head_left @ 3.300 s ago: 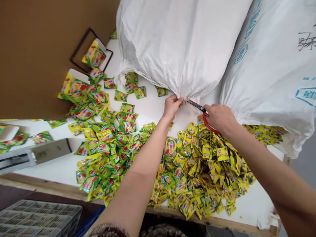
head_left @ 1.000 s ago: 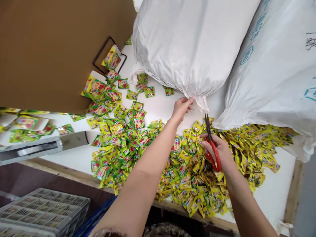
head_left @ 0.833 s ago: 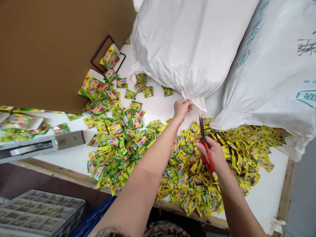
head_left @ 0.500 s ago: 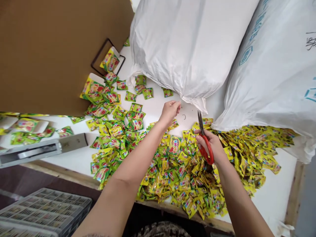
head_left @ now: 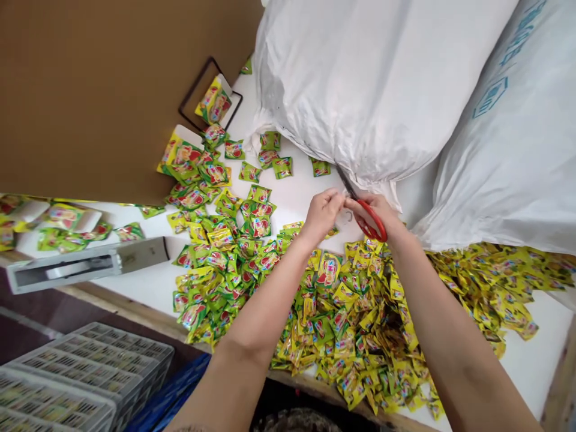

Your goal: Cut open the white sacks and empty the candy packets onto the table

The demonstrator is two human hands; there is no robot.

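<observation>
The right hand (head_left: 380, 210) grips the red-handled scissors (head_left: 364, 207), blades angled toward upper left at the sack (head_left: 382, 90) corner; the left hand (head_left: 321, 213), fingers pinched together, sits just beside them.

From my feed the scene is brightly and evenly lit by soft, diffuse light; I see only faint shadows under the big white woven sack (head_left: 382, 90) and beneath my forearms. The white desk (head_left: 297, 195) top is close to blown out, and the glossy yellow-green foil sachets (head_left: 342, 312) throw small specular glints. Both hands look slightly motion-smeared. Wide-angle distortion bends the desk's wooden edge and stretches the grey plastic crates (head_left: 76, 384) at the lower left corner, which sit dimmer and softer.
</observation>
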